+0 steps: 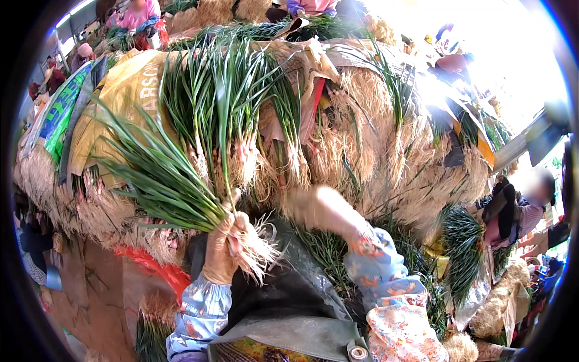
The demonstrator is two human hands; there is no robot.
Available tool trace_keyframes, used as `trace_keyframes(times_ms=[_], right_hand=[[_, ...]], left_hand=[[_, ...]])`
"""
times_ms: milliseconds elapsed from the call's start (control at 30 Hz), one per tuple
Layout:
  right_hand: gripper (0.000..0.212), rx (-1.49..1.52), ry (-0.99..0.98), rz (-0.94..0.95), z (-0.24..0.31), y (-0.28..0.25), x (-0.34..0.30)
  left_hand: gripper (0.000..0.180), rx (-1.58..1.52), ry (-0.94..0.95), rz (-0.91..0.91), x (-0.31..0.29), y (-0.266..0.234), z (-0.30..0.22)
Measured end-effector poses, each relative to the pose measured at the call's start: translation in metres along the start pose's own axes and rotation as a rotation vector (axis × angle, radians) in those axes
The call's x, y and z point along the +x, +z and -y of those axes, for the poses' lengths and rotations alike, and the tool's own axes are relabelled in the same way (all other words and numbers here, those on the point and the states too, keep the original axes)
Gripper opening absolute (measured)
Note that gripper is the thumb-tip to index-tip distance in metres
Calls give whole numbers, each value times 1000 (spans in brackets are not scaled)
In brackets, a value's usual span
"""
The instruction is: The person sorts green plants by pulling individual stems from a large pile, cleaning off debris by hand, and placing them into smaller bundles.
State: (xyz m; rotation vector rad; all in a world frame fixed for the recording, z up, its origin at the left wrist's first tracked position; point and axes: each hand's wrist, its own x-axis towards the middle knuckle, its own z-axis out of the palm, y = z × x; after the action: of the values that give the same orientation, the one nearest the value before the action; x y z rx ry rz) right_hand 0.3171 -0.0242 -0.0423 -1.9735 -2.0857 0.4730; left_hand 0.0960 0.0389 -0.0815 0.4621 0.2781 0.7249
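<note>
My left hand (219,250) is closed round a bunch of green garlic (172,187). Its long leaves fan out to the upper left, and its pinkish-white bases and pale roots stick out on the right of the fist. My right hand (316,208), smeared by motion, is raised in front of the heap, right of the bunch; whether it holds anything is not visible. Just beyond my hands, smaller bunches of green garlic (244,136) lean on the heap, leaves up and roots hanging toward me.
A long heap of rooted plants (386,163) crosses the view, partly covered by a yellow woven sack (129,90). A dark apron (271,289) covers my lap. More green plants (461,253) lie at the right. A red sheet (154,268) is at the left. Several people sit around the heap.
</note>
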Motion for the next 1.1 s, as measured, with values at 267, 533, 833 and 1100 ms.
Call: trace_keyframes(times_ms=[267, 533, 833, 1100], right_hand=[[25, -26, 318, -539, -110, -45, 129], [31, 1101, 671, -528, -22, -1, 23], [14, 261, 295, -765, 39, 59, 10], [23, -435, -148, 505, -72, 71, -79]], left_hand=[[32, 84, -79, -21, -5, 16, 14], [24, 233, -187, -147, -5, -5, 26], [24, 168, -321, -252, 3, 1, 38], [23, 192, -91, 55, -18, 11, -9]])
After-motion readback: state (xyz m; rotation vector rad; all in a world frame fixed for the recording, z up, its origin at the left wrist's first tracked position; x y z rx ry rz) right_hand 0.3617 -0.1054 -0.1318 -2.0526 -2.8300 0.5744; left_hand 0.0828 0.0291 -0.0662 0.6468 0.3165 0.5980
